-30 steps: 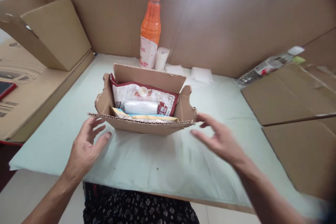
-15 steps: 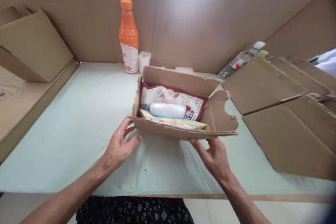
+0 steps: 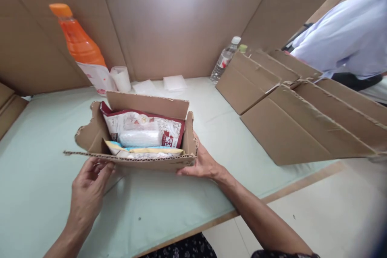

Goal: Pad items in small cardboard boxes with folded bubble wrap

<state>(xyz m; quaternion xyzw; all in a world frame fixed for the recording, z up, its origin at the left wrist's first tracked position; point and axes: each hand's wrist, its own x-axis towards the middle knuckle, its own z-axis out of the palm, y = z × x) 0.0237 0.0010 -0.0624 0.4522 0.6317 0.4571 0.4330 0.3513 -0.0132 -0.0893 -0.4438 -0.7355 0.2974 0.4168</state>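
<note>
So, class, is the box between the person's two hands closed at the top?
No, the cardboard box stands open at the top, with a maroon-and-white packet and a plastic-wrapped bundle showing inside.

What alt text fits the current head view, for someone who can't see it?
A person's right hand clasps the right end of an open cardboard box holding packets; the left hand is at its front left corner. Beyond it on a pale green tabletop are an orange bottle and a cup; at right, more cardboard boxes and a clear bottle.
</note>
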